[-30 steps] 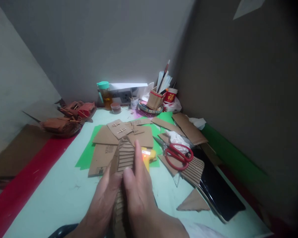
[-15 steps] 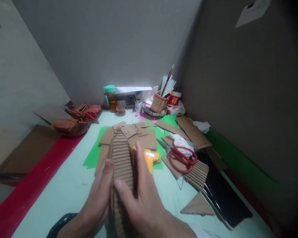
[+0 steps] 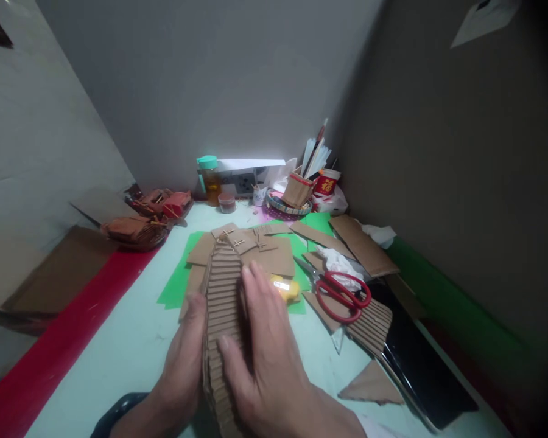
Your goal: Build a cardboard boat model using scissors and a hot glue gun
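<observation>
Between my two hands stands a long, narrow cardboard piece with a ridged corrugated top, tapering to a point at its far end. My left hand presses on its left side, the thumb along the edge. My right hand lies against the right side, its fingers together and its thumb on the ridged top. The lower sides of the piece are hidden by my hands. Beyond my right fingers lies a yellow glue gun, partly covered by that hand.
Red-handled scissors lie on cardboard scraps and crumpled tissue at the right, near a black phone-like slab. Flat cardboard rests on green sheets. Behind are a bottle and a stick-filled cup; brown boat-like models sit left.
My right hand's fingers have come together and now cover more of the glue gun. The whole view has shifted slightly, so the table things appear a little further right.
</observation>
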### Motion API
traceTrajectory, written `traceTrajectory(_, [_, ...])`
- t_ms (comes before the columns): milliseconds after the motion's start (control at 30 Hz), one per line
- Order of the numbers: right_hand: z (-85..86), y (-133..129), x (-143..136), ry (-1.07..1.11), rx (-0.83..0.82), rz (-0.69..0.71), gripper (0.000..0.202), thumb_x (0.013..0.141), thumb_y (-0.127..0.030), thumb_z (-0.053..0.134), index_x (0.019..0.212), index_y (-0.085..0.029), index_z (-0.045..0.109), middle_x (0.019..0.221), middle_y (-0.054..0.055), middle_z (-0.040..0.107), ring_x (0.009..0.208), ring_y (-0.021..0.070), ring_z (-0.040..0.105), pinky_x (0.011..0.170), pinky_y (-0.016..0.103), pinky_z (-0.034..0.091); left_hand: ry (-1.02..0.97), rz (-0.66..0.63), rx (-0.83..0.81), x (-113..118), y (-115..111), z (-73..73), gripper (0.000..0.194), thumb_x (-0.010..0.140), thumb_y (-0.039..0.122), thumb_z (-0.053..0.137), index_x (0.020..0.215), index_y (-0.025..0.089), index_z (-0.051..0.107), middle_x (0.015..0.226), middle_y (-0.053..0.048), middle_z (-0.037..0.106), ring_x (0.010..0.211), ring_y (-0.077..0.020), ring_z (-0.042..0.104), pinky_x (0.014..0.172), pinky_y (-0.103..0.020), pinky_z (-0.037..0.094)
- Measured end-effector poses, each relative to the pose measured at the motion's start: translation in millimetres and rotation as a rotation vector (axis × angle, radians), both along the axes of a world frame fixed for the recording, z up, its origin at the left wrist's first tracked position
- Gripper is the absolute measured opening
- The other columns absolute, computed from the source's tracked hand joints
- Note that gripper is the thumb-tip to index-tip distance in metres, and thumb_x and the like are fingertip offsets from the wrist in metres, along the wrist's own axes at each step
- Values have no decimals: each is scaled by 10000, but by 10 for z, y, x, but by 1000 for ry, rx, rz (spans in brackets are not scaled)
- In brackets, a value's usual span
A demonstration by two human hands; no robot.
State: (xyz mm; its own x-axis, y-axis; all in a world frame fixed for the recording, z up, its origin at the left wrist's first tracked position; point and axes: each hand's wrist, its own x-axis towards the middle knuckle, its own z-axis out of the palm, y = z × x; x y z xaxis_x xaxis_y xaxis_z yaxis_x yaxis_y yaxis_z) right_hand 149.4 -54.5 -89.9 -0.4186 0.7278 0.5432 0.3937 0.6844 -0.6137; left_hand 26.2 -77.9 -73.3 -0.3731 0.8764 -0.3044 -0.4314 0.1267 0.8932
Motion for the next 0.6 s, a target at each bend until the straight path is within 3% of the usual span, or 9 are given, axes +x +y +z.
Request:
traceTrajectory(100, [60, 15, 34, 50, 173, 24, 744, 892, -267, 566, 1541, -160, 218, 1618, 186, 288, 1497, 358, 260, 1152, 620, 327, -34, 56, -45, -10, 14, 33, 656, 835, 723, 554, 1231, 220, 696, 1278, -55, 727, 1364, -286, 518, 1133, -342, 424])
traceTrajectory(267, [11, 48, -27, 107, 405, 194, 383, 860, -218, 589, 1232, -124, 590, 1262, 157, 699, 1280, 291, 575, 1184, 521, 288, -80, 84, -111, -56, 44, 82, 674, 830, 704, 583, 1259, 192, 673, 1203, -82, 760, 1282, -258, 601, 1120, -317, 429])
traceTrajectory(367, [-32, 57, -87, 133, 452, 178, 274, 871, -197, 581, 1115, -94, 651, 1133, 150, 757, 1173, 284, 651, 1201, 510, 260, -93, 65, -176, -69, 50, 117, 658, 840, 697, 576, 1224, 176, 696, 1152, -77, 781, 1255, -273, 622, 1110, -312, 431])
traceTrajectory(500, [-21, 78, -91, 13, 507, 202, 196, 922, -195, 543, 988, -97, 699, 1046, 134, 783, 1074, 255, 694, 1256, 467, 152, -62, 63, -156, -57, 48, 133, 664, 812, 690, 621, 1279, 220, 670, 1151, -67, 783, 1249, -274, 628, 1105, -328, 443])
traceTrajectory(600, [30, 99, -37, -97, 554, 239, 300, 973, -165, 423, 948, -111, 717, 1050, 137, 780, 1066, 256, 694, 1243, 502, 215, -139, 19, -104, -46, 47, 84, 647, 827, 655, 638, 1319, 234, 641, 1173, -70, 775, 1215, -267, 654, 1061, -334, 494])
